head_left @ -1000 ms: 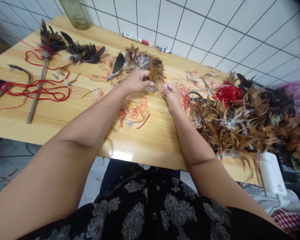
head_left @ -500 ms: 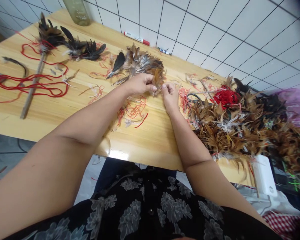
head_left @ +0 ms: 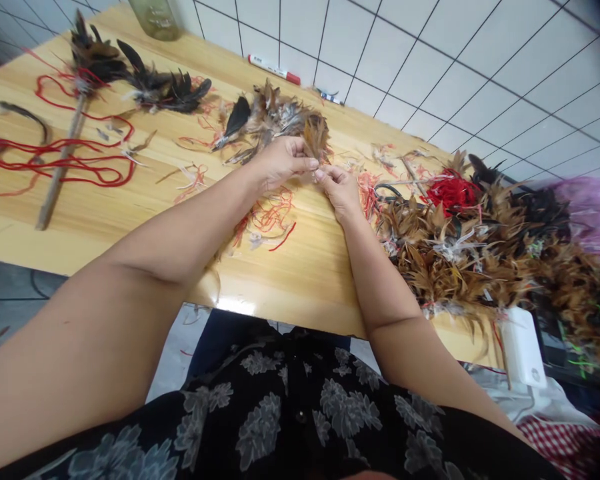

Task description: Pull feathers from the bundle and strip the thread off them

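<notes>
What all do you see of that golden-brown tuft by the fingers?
The golden-brown tuft looks like a small bunch of slender feathers, its tips pointing toward the tiled wall. The left hand appears to pinch its base, largely hidden; the right hand is close by. A greyer feather heap lies to its left.

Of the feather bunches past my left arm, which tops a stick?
The far-left dark bunch, topping the wooden stick; the neighbouring black bunch and the brown-grey bunch beyond the left hand show none.
</notes>
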Action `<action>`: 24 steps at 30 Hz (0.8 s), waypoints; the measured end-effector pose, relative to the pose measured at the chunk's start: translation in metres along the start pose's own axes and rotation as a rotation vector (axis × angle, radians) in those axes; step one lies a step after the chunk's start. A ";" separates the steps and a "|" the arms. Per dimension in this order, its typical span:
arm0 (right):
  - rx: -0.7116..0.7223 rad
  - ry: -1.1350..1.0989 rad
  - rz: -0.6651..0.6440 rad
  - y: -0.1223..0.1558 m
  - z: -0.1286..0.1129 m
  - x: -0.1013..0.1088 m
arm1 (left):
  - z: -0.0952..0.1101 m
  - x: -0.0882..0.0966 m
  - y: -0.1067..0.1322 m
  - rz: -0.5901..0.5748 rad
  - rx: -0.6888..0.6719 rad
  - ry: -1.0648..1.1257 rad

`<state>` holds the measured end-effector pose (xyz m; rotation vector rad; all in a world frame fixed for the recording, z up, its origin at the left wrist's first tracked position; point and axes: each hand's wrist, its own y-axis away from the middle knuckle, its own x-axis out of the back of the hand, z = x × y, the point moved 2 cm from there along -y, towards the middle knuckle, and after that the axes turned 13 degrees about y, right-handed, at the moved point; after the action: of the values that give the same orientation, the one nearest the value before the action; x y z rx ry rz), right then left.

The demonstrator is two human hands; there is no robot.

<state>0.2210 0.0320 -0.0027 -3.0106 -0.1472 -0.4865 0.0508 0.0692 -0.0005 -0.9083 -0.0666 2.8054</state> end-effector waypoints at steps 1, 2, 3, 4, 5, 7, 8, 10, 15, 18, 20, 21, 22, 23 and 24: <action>-0.004 0.014 -0.002 0.000 0.001 0.000 | 0.001 -0.004 0.002 -0.016 0.033 -0.029; -0.002 0.031 -0.005 0.000 0.001 0.000 | 0.002 -0.008 0.004 -0.031 0.067 -0.059; 0.005 0.049 -0.005 -0.001 0.002 0.001 | 0.004 -0.011 0.006 -0.032 0.082 -0.075; 0.016 0.067 -0.001 -0.001 0.002 0.001 | 0.006 -0.014 0.007 -0.022 0.080 -0.075; 0.029 0.086 0.004 -0.001 0.002 0.001 | 0.007 -0.017 0.009 -0.013 0.083 -0.068; 0.055 0.118 0.012 -0.002 0.002 0.001 | 0.007 -0.019 0.011 -0.001 0.102 -0.042; 0.061 0.128 0.011 -0.002 0.002 0.000 | 0.007 -0.019 0.011 0.004 0.111 -0.029; 0.053 0.125 0.004 -0.003 0.001 -0.001 | 0.008 -0.017 0.011 0.006 0.122 -0.010; -0.004 0.054 -0.042 -0.002 0.000 -0.004 | 0.012 -0.009 0.010 -0.090 0.193 -0.005; -0.073 0.013 -0.079 -0.002 -0.001 -0.004 | 0.011 -0.006 0.009 -0.137 0.219 0.006; -0.115 -0.008 -0.086 -0.002 -0.002 -0.003 | 0.008 -0.006 0.008 -0.152 0.193 0.009; -0.129 -0.013 -0.084 -0.002 -0.002 -0.003 | 0.007 -0.006 0.008 -0.150 0.175 0.006; -0.136 -0.016 -0.081 -0.002 -0.002 -0.004 | 0.005 -0.007 0.008 -0.138 0.159 0.002; -0.138 -0.017 -0.078 -0.002 -0.001 -0.004 | 0.004 -0.007 0.008 -0.120 0.148 -0.005; -0.135 -0.018 -0.075 -0.002 -0.001 -0.005 | 0.004 -0.008 0.008 -0.097 0.140 -0.014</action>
<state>0.2161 0.0339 -0.0034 -3.1513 -0.2393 -0.4956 0.0538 0.0595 0.0064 -0.8305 0.0807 2.6888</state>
